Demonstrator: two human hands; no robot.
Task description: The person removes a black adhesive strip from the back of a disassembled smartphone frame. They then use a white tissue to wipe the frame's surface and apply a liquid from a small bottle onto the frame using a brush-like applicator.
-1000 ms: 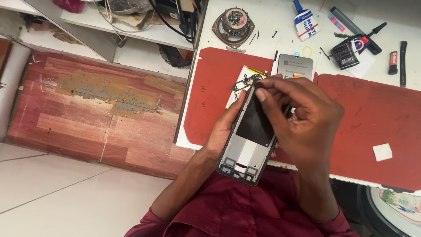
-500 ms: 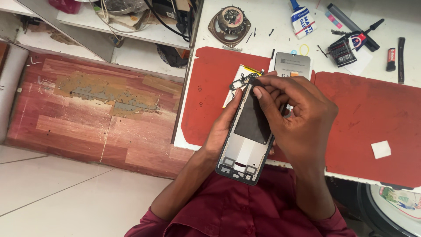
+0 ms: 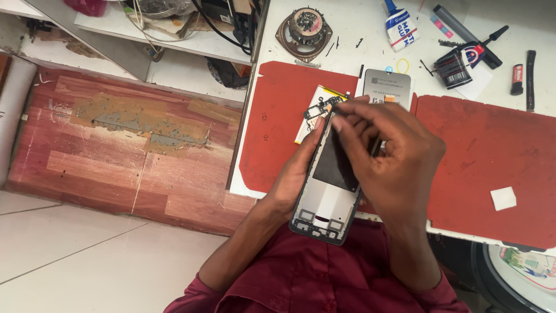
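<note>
The left hand (image 3: 295,174) keeps gripping the opened phone (image 3: 327,179) over the surface's near edge; the right hand (image 3: 394,156) has shifted slightly, fingertips pinched at its top end.

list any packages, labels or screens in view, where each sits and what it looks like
White glue tube with blue cap and blue-red label: far edge of the white table, lying tilted.
Grey rectangular phone screen panel with small stickers: flat on the table, just beyond the right hand.
Small black block with white striped label: right of the panel.
White square sticker: on the red mat, right side.
</note>
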